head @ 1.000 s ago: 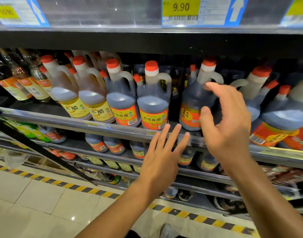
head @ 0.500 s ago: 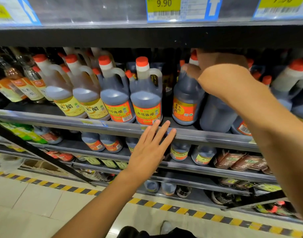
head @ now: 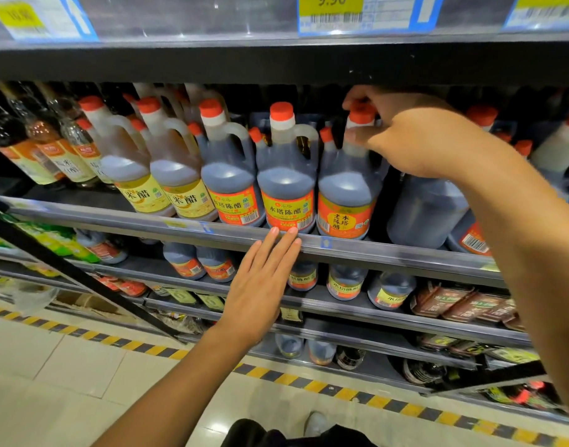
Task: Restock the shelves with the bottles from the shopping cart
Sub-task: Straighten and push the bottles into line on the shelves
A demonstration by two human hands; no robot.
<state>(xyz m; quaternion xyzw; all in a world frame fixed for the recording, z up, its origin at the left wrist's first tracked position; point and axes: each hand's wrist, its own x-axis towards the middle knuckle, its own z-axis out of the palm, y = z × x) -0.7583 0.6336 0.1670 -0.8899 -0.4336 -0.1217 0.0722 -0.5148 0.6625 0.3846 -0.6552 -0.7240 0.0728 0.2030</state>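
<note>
Overhead, a dark shelf board carries a 9.90 price tag (head: pixel 330 8). Below it, the right hand (head: pixel 415 140) pinches the red-capped neck of a dark vinegar bottle (head: pixel 347 195) standing upright on the metal shelf (head: pixel 115 214). The left hand (head: pixel 260 285), fingers straight and together, touches the shelf's front rail. Black-and-yellow striped tape (head: pixel 83 333) edges the pale tiled floor (head: pixel 51 382).

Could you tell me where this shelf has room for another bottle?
Bare dark gap between the bottle the right hand grips and the unlabeled jug. Leftward, jugs stand shoulder to shoulder.
</note>
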